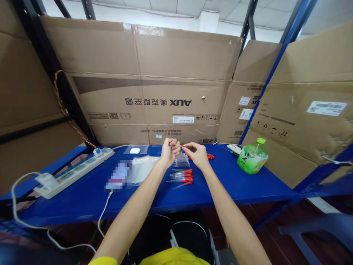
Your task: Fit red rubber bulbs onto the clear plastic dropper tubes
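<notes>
My left hand (171,150) is closed around what looks like a thin glass tube, mostly hidden by the fingers. Close to its right, my right hand (198,152) pinches a small red rubber bulb (183,146) at the tube's end. Beneath the hands lies a row of bare glass tubes (181,161). Loose red bulbs (210,156) lie in a pile partly hidden behind my right hand. Nearer to me, several droppers (182,176) with red bulbs are laid side by side, tips to the left.
Clear plastic bags (143,170) and a phone (119,176) on a cable lie left on the blue table (220,191). A power strip (74,173) runs along the left edge. A white case (135,151) is at the back, a green bottle (252,157) at right. Cardboard (154,88) walls the back.
</notes>
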